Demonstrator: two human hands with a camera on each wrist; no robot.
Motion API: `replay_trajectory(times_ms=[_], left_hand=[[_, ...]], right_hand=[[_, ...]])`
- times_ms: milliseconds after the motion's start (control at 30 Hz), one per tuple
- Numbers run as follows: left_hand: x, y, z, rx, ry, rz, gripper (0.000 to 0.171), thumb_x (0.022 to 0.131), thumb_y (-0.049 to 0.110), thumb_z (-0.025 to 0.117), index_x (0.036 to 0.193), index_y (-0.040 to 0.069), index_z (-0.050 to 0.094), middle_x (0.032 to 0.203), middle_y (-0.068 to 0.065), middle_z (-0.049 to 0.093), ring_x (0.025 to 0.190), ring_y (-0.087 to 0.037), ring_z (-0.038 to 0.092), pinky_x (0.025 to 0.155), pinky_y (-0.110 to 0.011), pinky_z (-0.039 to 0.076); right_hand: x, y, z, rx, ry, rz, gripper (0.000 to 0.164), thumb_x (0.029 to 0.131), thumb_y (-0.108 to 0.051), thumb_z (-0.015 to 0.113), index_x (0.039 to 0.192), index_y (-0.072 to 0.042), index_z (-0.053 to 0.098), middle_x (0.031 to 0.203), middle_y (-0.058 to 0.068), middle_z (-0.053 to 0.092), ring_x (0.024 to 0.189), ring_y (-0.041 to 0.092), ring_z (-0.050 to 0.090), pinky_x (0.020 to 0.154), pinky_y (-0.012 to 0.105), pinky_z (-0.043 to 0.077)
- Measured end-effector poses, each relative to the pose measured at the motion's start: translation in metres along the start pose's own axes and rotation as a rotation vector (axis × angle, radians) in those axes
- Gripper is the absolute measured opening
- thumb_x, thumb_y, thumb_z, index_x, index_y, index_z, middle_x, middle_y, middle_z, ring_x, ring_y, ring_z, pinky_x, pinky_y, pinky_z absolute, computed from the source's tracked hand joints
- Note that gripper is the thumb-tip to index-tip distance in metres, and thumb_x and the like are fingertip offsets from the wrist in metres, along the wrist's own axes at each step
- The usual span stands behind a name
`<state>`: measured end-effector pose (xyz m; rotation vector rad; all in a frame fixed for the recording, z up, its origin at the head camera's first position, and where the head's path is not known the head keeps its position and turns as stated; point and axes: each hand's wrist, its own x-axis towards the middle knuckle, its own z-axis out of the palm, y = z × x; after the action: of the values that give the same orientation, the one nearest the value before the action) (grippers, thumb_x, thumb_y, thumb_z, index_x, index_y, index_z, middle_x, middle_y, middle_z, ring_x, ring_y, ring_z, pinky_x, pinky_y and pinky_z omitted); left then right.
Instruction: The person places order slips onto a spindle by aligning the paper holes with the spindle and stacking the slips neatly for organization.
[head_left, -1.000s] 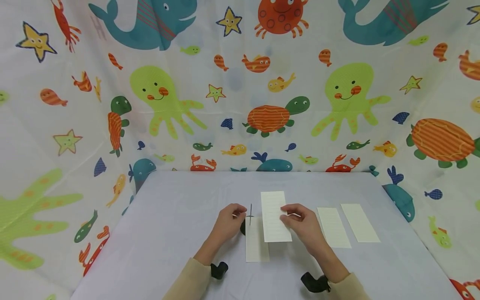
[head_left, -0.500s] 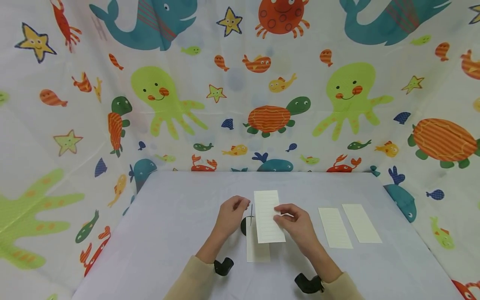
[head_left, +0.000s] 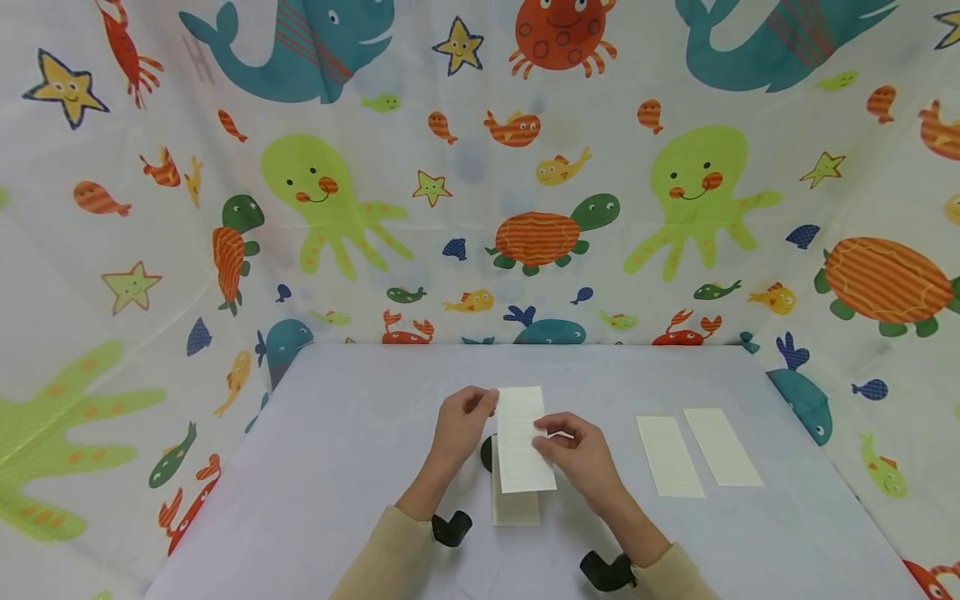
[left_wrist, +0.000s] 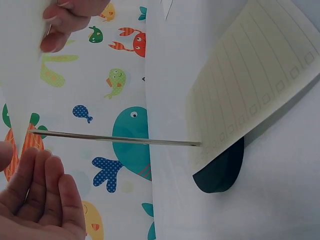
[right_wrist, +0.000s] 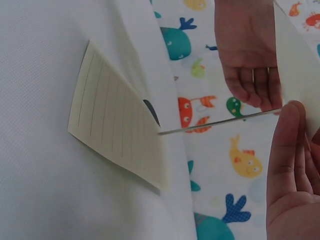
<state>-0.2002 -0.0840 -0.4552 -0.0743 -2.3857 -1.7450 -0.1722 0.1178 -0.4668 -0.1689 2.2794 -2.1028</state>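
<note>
My right hand [head_left: 576,454] pinches a cream lined paper sheet [head_left: 523,442] by its right edge. At the sheet's upper left corner is my left hand [head_left: 459,427], with the corner between its thumb and fingers in the left wrist view. A thin metal paper spike [left_wrist: 115,139] stands on a round dark base [left_wrist: 222,170]; the raised sheet hides the rod in the head view. Its tip meets the raised sheet in the left wrist view. Lower down, another lined sheet [left_wrist: 250,95] is threaded on the rod and lies tilted over the base.
Two more cream lined sheets, one nearer [head_left: 670,457] and one farther right [head_left: 722,447], lie on the white-covered table [head_left: 360,417]. A curtain [head_left: 465,192] printed with sea animals hangs behind and at both sides.
My right hand has brought the raised sheet leftward over the spike, hiding the rod from the head view. My left hand has risen slightly and now meets the sheet's corner.
</note>
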Motion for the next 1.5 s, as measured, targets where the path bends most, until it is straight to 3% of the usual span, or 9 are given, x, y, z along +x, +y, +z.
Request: replay_trajectory(times_ms=[233, 533, 1500], left_hand=[[0.0029, -0.0026, 0.0043, 0.002, 0.015, -0.043, 0.025, 0.099, 0.032, 0.067, 0.102, 0.008, 0.074, 0.088, -0.003, 0.066, 0.084, -0.019, 0.06, 0.073, -0.032, 0.05], [0.0033, -0.0028, 0.0071, 0.019, 0.028, -0.074, 0.021, 0.1, 0.029, 0.066, 0.1, 0.009, 0.074, 0.086, -0.002, 0.064, 0.082, -0.02, 0.058, 0.074, -0.033, 0.05], [0.0037, -0.0024, 0.0056, 0.041, 0.036, -0.088, 0.021, 0.1, 0.029, 0.066, 0.098, 0.009, 0.074, 0.085, -0.003, 0.063, 0.083, -0.02, 0.057, 0.073, -0.033, 0.049]], right_hand=[[-0.0013, 0.0018, 0.0033, -0.003, -0.01, -0.01, 0.023, 0.089, -0.006, 0.078, 0.111, -0.005, 0.071, 0.105, 0.011, 0.063, 0.085, 0.021, 0.065, 0.072, 0.022, 0.055], [-0.002, 0.0019, 0.0042, -0.038, -0.007, -0.008, 0.022, 0.089, -0.007, 0.078, 0.11, -0.006, 0.072, 0.102, 0.01, 0.063, 0.084, 0.021, 0.063, 0.071, 0.021, 0.055], [0.0006, 0.0013, 0.0067, -0.033, 0.0, 0.015, 0.02, 0.088, -0.007, 0.078, 0.108, -0.006, 0.073, 0.1, 0.01, 0.06, 0.083, 0.021, 0.061, 0.068, 0.022, 0.053]])
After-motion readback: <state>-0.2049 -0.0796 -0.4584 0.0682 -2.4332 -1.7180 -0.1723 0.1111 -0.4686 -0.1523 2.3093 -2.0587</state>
